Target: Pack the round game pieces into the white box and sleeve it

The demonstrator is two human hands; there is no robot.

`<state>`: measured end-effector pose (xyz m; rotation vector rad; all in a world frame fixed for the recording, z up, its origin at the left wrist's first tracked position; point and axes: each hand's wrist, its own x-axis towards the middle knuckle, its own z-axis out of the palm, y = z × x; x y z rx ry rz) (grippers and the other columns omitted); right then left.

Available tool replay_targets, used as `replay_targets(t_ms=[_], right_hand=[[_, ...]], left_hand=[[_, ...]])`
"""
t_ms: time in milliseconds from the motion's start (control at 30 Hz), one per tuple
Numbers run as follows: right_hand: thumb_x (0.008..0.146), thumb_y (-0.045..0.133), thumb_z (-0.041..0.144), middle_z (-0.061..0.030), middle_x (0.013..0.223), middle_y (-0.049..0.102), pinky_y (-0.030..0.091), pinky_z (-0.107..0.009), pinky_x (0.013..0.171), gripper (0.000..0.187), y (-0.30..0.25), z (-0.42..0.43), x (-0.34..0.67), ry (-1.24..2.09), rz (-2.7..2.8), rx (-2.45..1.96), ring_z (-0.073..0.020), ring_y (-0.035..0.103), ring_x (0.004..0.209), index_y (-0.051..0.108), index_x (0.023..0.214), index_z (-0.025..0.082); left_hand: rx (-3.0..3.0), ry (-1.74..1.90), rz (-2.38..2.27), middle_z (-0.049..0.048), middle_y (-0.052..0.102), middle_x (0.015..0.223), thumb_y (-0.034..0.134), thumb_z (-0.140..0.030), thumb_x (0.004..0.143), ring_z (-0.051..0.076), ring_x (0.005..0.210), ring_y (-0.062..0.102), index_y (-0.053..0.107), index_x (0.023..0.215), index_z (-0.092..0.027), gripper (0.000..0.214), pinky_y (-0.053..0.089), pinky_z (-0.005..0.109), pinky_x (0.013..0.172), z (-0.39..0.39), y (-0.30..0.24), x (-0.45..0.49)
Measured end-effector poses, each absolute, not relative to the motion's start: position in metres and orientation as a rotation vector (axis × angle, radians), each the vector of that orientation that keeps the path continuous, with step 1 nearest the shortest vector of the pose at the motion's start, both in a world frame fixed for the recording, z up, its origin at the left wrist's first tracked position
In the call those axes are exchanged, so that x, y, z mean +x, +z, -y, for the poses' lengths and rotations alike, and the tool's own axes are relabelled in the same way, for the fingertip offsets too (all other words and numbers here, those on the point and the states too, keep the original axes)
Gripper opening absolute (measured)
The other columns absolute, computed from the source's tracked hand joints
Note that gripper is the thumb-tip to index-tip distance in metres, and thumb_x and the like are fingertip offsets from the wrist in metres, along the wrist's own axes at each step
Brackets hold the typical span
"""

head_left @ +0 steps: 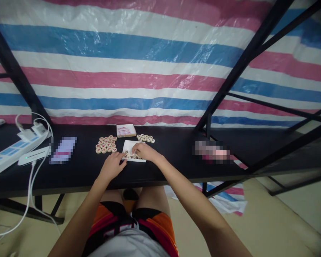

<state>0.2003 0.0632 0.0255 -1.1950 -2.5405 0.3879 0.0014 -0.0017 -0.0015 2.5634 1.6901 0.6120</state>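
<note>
In the head view, the left hand (113, 166), fingers loosely spread, is at the white tray (127, 145)'s left edge, the right hand (144, 151) dips among its black-marked xiangqi pieces (132, 156), grip impossible to tell, their characters and the carton (126, 130)'s pink print illegible.

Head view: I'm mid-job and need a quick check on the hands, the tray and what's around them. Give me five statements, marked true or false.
1. The right hand reaches into the white tray. True.
2. The red-marked pieces lie to the right of the white tray. False: they lie to its left.
3. The flat box lies beyond the white tray, toward the striped sheet. True.
4. The left hand is down on the person's lap. False: it is at the left side of the white tray.
5. The power strip is at the right end of the table. False: it is at the left.
</note>
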Motion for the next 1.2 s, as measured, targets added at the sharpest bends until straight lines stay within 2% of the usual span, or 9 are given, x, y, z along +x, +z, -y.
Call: replay_targets(t_ms=[100, 167, 267, 400, 567, 700, 867, 1000, 1200], right_hand=[[0.079, 0.041, 0.001, -0.0080, 0.109, 0.065, 0.040, -0.026, 0.093, 0.040, 0.026, -0.069, 0.221, 0.187, 2.328, -1.422, -0.0173, 0.057, 0.103, 0.068, 0.103, 0.017], [0.084, 0.042, 0.008, -0.0111, 0.114, 0.062, 0.042, -0.031, 0.090, 0.038, 0.023, -0.071, 0.239, 0.031, 2.138, -1.699, -0.0216, 0.056, 0.104, 0.062, 0.114, 0.017], [0.089, 0.045, 0.020, -0.0132, 0.123, 0.056, 0.043, -0.034, 0.086, 0.037, 0.010, -0.073, 0.259, -0.014, 2.058, -1.944, -0.0254, 0.054, 0.105, 0.055, 0.124, 0.018], [0.092, 0.044, 0.029, -0.0121, 0.122, 0.057, 0.043, -0.033, 0.084, 0.031, -0.004, -0.073, 0.267, -0.068, 2.073, -1.975, -0.0247, 0.053, 0.104, 0.058, 0.117, 0.018], [0.091, 0.045, 0.026, -0.0110, 0.103, 0.064, 0.042, -0.030, 0.080, 0.022, 0.000, -0.071, 0.265, -0.070, 2.017, -1.993, -0.0220, 0.057, 0.095, 0.061, 0.101, 0.016], [0.090, 0.049, 0.028, -0.0096, 0.101, 0.065, 0.040, -0.030, 0.082, 0.021, 0.012, -0.059, 0.247, -0.087, 1.953, -1.802, -0.0217, 0.056, 0.094, 0.062, 0.101, 0.017], [0.089, 0.053, 0.031, -0.0069, 0.100, 0.067, 0.037, -0.029, 0.089, 0.019, 0.017, -0.045, 0.202, 0.090, 2.226, -1.341, -0.0190, 0.056, 0.097, 0.066, 0.096, 0.018], [0.086, 0.059, 0.031, -0.0060, 0.091, 0.070, 0.037, -0.026, 0.082, 0.018, 0.016, -0.045, 0.184, 0.181, 2.362, -1.378, -0.0186, 0.059, 0.093, 0.070, 0.093, 0.018], [0.088, 0.056, 0.032, -0.0070, 0.089, 0.071, 0.037, -0.025, 0.080, 0.021, 0.021, -0.045, 0.186, 0.161, 2.445, -1.357, -0.0180, 0.061, 0.088, 0.071, 0.090, 0.018]], left_hand=[[2.563, 0.608, -1.697, 0.0090, 0.063, 0.097, 0.045, -0.030, 0.090, 0.023, 0.095, 0.055, 0.063, 0.111, -0.016, 0.031, 0.044, 0.034, 0.084, 0.002, 0.000, 0.002], [2.565, 0.600, -1.699, 0.0094, 0.063, 0.098, 0.045, -0.030, 0.090, 0.023, 0.096, 0.055, 0.063, 0.111, -0.015, 0.031, 0.044, 0.034, 0.084, 0.002, 0.000, 0.002], [2.569, 0.615, -1.686, 0.0088, 0.063, 0.096, 0.045, -0.030, 0.090, 0.023, 0.094, 0.056, 0.060, 0.116, -0.016, 0.033, 0.044, 0.034, 0.083, 0.002, -0.001, 0.002], [2.599, 0.615, -1.684, 0.0084, 0.063, 0.097, 0.045, -0.031, 0.090, 0.023, 0.095, 0.056, 0.057, 0.122, -0.017, 0.037, 0.044, 0.034, 0.084, 0.001, -0.004, 0.001], [2.592, 0.583, -1.691, 0.0084, 0.062, 0.098, 0.045, -0.033, 0.090, 0.023, 0.096, 0.055, 0.060, 0.120, -0.018, 0.036, 0.043, 0.035, 0.086, 0.001, -0.003, 0.000], [2.571, 0.583, -1.688, 0.0088, 0.063, 0.099, 0.045, -0.033, 0.090, 0.023, 0.097, 0.055, 0.061, 0.118, -0.018, 0.036, 0.043, 0.034, 0.085, 0.001, -0.002, 0.000], [2.582, 0.601, -1.677, 0.0085, 0.062, 0.097, 0.045, -0.033, 0.090, 0.023, 0.096, 0.055, 0.060, 0.118, -0.018, 0.035, 0.043, 0.034, 0.085, 0.001, -0.002, 0.000], [2.583, 0.606, -1.672, 0.0084, 0.062, 0.096, 0.046, -0.033, 0.090, 0.023, 0.095, 0.055, 0.061, 0.116, -0.018, 0.034, 0.043, 0.034, 0.084, 0.001, -0.002, 0.000], [2.594, 0.586, -1.687, 0.0090, 0.061, 0.097, 0.045, -0.031, 0.090, 0.023, 0.094, 0.055, 0.061, 0.117, -0.018, 0.035, 0.044, 0.034, 0.083, 0.002, 0.000, 0.002]])
